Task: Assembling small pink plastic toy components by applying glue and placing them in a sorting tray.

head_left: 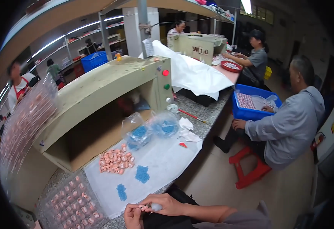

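Observation:
At the table's near edge my two hands meet. My left hand [133, 216] is closed, its fingertips pinching a small pink piece [143, 207] with dark spots. Curled from the other side, my right hand [167, 204] grips a whitish, rounded, bottle-like thing [156, 207]; its tip is hidden by fingers. Just beyond them, on a white sheet [174, 160], lie two patches of small blue pieces [142, 174] and a heap of pink molded pieces [115, 159]. To the left of my hands, a clear plastic tray [74, 204] carries rows of similar pink pieces.
Behind the heap stands a cream box-shaped machine [109, 76] with an open front. Two clear bags of blue pieces [138, 132] rest before it. Stacked clear trays [25, 118] rise at left. A person [289, 118] sits at right on a red stool [247, 168], holding a blue bin [253, 103].

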The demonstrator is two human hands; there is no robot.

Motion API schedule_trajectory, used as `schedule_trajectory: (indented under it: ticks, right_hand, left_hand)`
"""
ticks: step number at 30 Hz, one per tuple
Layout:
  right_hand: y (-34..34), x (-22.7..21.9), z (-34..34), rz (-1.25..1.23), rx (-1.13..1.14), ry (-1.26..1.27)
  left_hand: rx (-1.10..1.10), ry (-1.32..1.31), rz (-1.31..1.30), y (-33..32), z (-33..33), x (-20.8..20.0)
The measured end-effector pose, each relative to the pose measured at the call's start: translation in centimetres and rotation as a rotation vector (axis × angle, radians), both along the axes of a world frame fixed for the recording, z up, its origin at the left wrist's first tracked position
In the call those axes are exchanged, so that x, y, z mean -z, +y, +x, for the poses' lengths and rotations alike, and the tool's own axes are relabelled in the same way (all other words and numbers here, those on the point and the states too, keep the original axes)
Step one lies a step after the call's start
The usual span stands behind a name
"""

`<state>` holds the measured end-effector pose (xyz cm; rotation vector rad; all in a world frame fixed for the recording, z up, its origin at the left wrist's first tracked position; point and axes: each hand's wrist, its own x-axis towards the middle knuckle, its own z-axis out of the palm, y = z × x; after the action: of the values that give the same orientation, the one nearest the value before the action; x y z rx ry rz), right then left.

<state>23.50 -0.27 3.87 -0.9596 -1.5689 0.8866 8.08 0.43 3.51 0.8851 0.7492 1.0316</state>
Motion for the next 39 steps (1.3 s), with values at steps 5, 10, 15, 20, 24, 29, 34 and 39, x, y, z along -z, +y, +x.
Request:
schedule_trajectory:
  ticks: [5, 10, 15, 20, 24, 29, 34, 39]
  right_hand:
    - [0.1, 0.4, -0.3, -0.004, -0.063, 0.041]
    - [0.5, 0.7, -0.2, 0.024, -0.059, 0.022]
    - [0.5, 0.1, -0.2, 0.032, -0.076, 0.048]
    - [0.3, 0.0, -0.8, 0.018, -0.086, 0.062]
    - [0.1, 0.1, -0.4, 0.014, -0.092, 0.056]
    - [0.1, 0.5, -0.2, 0.016, -0.093, 0.048]
    - [0.2, 0.0, -0.5, -0.009, -0.097, 0.012]
    - [0.0, -0.3, -0.6, -0.057, -0.129, 0.019]
  left_hand:
    - [-0.070, -0.013, 0.010, -0.5, 0.1, 0.2]
    - [-0.069, -0.027, -0.011, 0.0, 0.2, 0.4]
    - [-0.053, -0.079, -0.016, 0.0, 0.1, 0.3]
    - [-0.131, -0.021, -0.033, -0.4, -0.5, -0.1]
    - [-0.090, -0.076, -0.014, -0.3, 0.2, 0.3]
    - [-0.120, -0.050, 0.009, -0.7, 0.4, 0.0]
    - [-0.066, -0.067, -0.015, -0.1, -0.6, 0.5]
    - [0.014, -0.061, -0.129, 0.0, -1.8, 1.3]
